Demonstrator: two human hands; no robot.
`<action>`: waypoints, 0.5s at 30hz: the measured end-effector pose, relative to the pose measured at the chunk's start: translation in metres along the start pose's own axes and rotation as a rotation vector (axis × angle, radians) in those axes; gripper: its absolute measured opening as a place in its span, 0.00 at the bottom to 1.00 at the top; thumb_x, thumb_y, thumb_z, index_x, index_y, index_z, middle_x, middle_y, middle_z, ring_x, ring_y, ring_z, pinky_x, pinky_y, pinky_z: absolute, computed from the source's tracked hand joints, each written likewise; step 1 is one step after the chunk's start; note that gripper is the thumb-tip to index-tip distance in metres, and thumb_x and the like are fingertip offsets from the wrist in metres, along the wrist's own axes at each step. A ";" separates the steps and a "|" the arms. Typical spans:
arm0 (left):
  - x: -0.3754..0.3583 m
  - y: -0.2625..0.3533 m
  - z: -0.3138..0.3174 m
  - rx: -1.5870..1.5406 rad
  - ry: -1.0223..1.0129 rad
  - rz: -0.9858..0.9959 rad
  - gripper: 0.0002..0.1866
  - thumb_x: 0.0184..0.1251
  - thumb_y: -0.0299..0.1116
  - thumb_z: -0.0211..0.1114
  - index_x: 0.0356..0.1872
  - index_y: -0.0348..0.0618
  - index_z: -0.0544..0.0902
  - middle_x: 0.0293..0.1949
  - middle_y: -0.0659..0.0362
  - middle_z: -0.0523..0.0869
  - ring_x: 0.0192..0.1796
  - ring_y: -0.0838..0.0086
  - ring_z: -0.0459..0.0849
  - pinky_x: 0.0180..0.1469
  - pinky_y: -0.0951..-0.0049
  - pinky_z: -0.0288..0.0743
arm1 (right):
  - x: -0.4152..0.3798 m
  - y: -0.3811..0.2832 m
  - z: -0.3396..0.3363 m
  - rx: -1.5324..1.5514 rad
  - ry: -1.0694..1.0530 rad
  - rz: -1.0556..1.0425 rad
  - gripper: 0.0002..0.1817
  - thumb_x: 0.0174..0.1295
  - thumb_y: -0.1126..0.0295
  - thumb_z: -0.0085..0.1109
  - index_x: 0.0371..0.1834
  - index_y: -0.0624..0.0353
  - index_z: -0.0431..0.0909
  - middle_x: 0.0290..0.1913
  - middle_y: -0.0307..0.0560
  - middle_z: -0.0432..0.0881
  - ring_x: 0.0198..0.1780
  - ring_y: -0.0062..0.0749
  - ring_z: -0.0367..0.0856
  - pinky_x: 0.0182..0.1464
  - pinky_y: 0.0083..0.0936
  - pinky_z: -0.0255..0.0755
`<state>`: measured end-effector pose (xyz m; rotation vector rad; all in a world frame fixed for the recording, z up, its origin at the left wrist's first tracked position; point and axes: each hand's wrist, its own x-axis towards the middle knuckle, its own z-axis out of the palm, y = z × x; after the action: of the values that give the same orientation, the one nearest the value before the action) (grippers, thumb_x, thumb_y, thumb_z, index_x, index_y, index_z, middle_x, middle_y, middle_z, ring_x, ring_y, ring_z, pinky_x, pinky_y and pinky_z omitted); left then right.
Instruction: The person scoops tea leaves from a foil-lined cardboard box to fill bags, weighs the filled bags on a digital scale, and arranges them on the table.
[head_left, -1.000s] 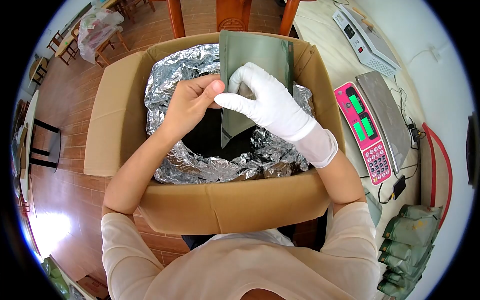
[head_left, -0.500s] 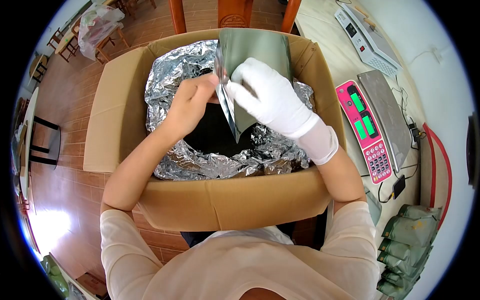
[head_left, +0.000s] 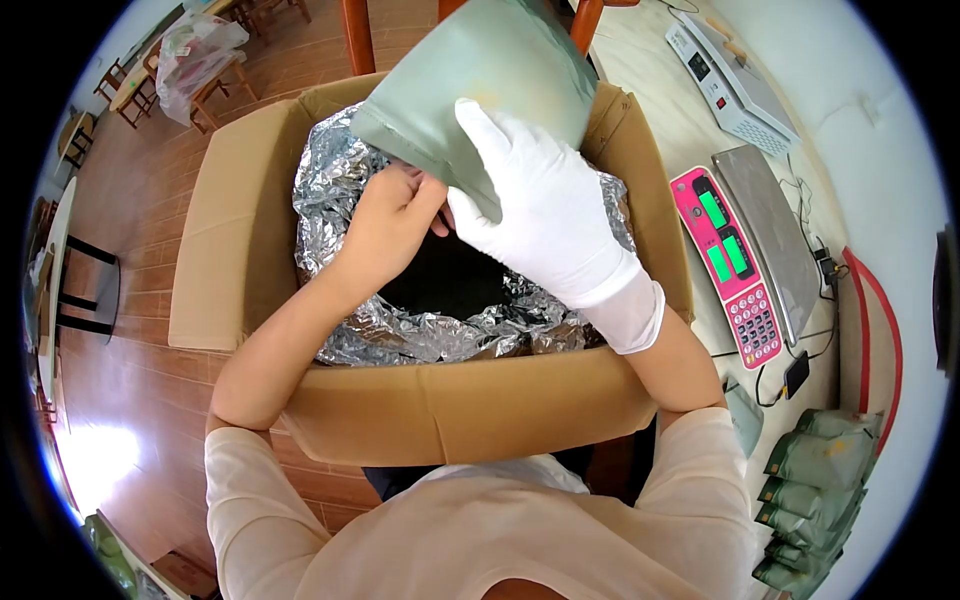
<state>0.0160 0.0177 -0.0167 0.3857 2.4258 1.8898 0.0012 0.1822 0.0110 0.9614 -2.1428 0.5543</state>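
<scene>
A green-grey foil pouch (head_left: 490, 75) is tilted above the cardboard box (head_left: 430, 410). My bare left hand (head_left: 395, 215) is closed on the pouch's lower left edge, its fingertips partly hidden behind it. My right hand (head_left: 545, 205), in a white glove, lies against the near face of the pouch with thumb and index finger spread apart. Its other fingers are bunched from view. Below both hands, crumpled silver foil (head_left: 400, 335) lines the box around dark contents (head_left: 445, 275), whose kind I cannot make out.
To the right, a pink scale (head_left: 735, 270) with lit green displays and a white device (head_left: 735, 85) stand on the counter. Several filled green pouches (head_left: 825, 470) stand at lower right. A wooden chair (head_left: 357, 35) is behind the box; a plastic bag (head_left: 195, 55) lies far left.
The pouch has turned from upright to tilted, and its broad face now shows. My right hand's thumb and index finger have spread apart; my left hand has moved slightly down.
</scene>
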 end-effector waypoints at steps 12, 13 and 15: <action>-0.002 0.003 0.013 -0.249 0.135 -0.170 0.21 0.70 0.39 0.45 0.46 0.27 0.75 0.44 0.54 0.80 0.45 0.68 0.81 0.52 0.68 0.77 | -0.023 0.007 0.033 -0.167 -0.108 -0.089 0.17 0.57 0.65 0.55 0.44 0.66 0.74 0.27 0.43 0.77 0.26 0.31 0.80 0.27 0.27 0.72; -0.001 0.000 0.013 -0.213 0.143 -0.126 0.20 0.69 0.38 0.45 0.43 0.27 0.75 0.41 0.52 0.81 0.43 0.68 0.81 0.49 0.68 0.76 | -0.023 0.006 0.033 -0.168 -0.108 -0.089 0.17 0.57 0.65 0.55 0.44 0.66 0.74 0.27 0.43 0.77 0.26 0.31 0.80 0.27 0.27 0.72; 0.000 -0.009 0.011 -0.179 0.152 -0.082 0.19 0.69 0.37 0.46 0.40 0.26 0.76 0.39 0.51 0.82 0.40 0.67 0.80 0.46 0.68 0.76 | -0.023 0.004 0.034 -0.102 -0.008 -0.010 0.15 0.56 0.66 0.56 0.43 0.64 0.74 0.23 0.42 0.77 0.22 0.32 0.79 0.24 0.27 0.71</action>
<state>0.0164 0.0259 -0.0278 0.1366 2.2933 2.1499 -0.0056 0.1746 -0.0289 0.9192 -2.1502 0.4322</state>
